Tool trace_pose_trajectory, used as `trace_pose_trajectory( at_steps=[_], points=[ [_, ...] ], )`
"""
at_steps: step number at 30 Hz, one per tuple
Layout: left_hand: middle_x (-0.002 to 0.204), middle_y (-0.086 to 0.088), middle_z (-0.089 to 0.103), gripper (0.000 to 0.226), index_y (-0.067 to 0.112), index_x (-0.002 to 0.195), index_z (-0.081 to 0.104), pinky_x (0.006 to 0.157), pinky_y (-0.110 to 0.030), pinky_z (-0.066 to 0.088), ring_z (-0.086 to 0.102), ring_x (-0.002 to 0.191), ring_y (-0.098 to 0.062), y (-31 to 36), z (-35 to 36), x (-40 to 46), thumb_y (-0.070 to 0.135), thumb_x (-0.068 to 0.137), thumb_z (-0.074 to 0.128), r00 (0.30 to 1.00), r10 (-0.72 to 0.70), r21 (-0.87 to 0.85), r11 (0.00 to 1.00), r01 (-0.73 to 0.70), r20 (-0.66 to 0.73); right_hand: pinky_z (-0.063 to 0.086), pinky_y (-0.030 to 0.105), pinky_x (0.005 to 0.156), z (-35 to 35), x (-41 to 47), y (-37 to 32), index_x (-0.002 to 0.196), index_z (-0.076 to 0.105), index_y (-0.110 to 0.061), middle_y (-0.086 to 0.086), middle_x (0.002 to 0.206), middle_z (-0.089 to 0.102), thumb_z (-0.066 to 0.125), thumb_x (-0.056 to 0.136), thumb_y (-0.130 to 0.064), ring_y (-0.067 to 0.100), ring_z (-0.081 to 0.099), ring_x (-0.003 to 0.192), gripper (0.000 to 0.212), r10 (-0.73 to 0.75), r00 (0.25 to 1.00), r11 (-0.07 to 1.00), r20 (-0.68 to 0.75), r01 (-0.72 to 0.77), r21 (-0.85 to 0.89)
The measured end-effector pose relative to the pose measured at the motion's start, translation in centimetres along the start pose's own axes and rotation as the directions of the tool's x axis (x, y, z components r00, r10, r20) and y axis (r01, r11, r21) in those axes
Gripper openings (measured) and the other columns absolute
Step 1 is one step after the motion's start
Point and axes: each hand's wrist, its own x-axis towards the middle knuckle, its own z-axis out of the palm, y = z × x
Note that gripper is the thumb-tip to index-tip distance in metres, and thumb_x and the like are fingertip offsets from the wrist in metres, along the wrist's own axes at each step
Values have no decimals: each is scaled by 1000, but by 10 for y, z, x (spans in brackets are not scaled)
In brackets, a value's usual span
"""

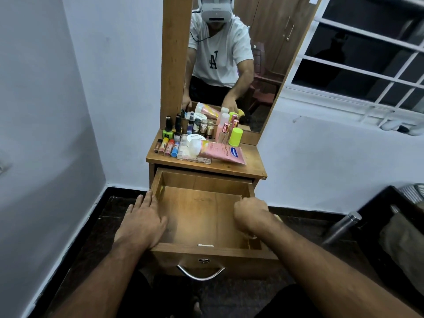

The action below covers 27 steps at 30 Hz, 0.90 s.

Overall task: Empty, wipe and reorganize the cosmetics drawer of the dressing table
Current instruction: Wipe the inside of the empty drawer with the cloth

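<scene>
The wooden drawer [206, 250] of the dressing table is pulled out, and its floor is bare. My left hand [143, 222] rests flat, fingers straight, on the drawer's left wall. My right hand [251, 216] is curled inside the drawer at its right side and grips a yellow cloth [278, 217]; only a sliver of the cloth shows. The cosmetics stand on the tabletop [250, 167]: a pink tube [220, 152], a lime-capped bottle [236, 136], small lip balms [168, 146], nail polish bottles [168, 129] and a clear organiser tray [190, 154].
A tall mirror [229, 65] rises behind the tabletop and reflects a person in a white shirt. The drawer's metal handle [200, 273] faces me. A barred window [367, 53] is at upper right. A steel bottle [341, 228] and dark furniture [390, 226] stand to the right.
</scene>
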Motion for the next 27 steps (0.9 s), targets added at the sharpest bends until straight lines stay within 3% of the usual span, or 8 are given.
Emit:
trace_pose_trajectory(
  at_steps=[3, 8, 13, 15, 20, 23, 27],
  points=[
    [164, -5, -8, 68, 12, 156, -1, 123, -40, 5, -3, 152, -21, 0, -1, 0, 44, 102, 26, 1000, -2, 0, 1000, 2, -5, 55, 29, 69, -1, -9, -19, 93, 69, -13, 3, 86, 62, 60, 93, -18, 18, 61, 78, 11, -43, 999, 998, 25, 44, -35],
    [164, -4, -7, 69, 13, 156, -1, 123, -40, 6, -2, 152, -21, -1, 2, 1, 44, 101, 27, 1000, -2, -1, 1000, 2, -2, 54, 31, 71, -20, 10, -42, 104, 72, -14, 3, 89, 63, 67, 91, -17, 20, 63, 83, 15, -41, 998, 999, -46, 41, -12],
    [165, -4, -6, 70, 13, 157, 1, 123, -41, 7, 0, 152, -22, -2, 3, 2, 43, 100, 28, 1000, -5, -10, 1000, 5, -15, 50, 31, 63, -24, 47, -56, 109, 72, -13, 5, 96, 68, 68, 88, -14, 23, 64, 86, 21, 48, 997, 985, -64, -37, 166],
    [165, -4, -6, 70, 13, 157, 1, 123, -40, 7, -1, 152, -21, -1, 2, 2, 43, 100, 28, 1000, -4, -16, 1000, 4, -13, 52, 35, 71, -21, 60, -63, 113, 70, -14, 7, 106, 68, 65, 92, -19, 25, 61, 97, 22, 68, 994, 974, -88, -47, 223],
    [164, -4, -7, 69, 13, 157, -1, 123, -40, 6, -2, 152, -21, -1, 2, 1, 43, 100, 27, 1000, 4, -15, 1000, -4, -13, 47, 42, 89, 3, 76, -60, 118, 66, -15, 10, 120, 64, 63, 95, -25, 30, 51, 113, 26, 76, 983, 993, -165, -59, 105],
    [164, -4, -8, 69, 14, 157, -1, 123, -40, 6, -2, 152, -21, -1, 3, 3, 43, 100, 27, 1000, 1, -18, 1000, -1, -9, 49, 41, 86, 20, 82, -46, 120, 65, -15, 10, 117, 65, 61, 95, -23, 28, 53, 107, 26, 120, 977, 991, -176, -105, 88],
    [164, -4, -8, 69, 13, 156, -2, 122, -39, 5, -3, 151, -20, -1, 3, 2, 43, 101, 27, 1000, 5, -12, 1000, -5, -12, 58, 37, 80, 24, 84, -35, 111, 70, -13, 9, 105, 69, 64, 94, -16, 25, 65, 94, 18, 181, 962, 966, -202, -136, 219]
  ],
)
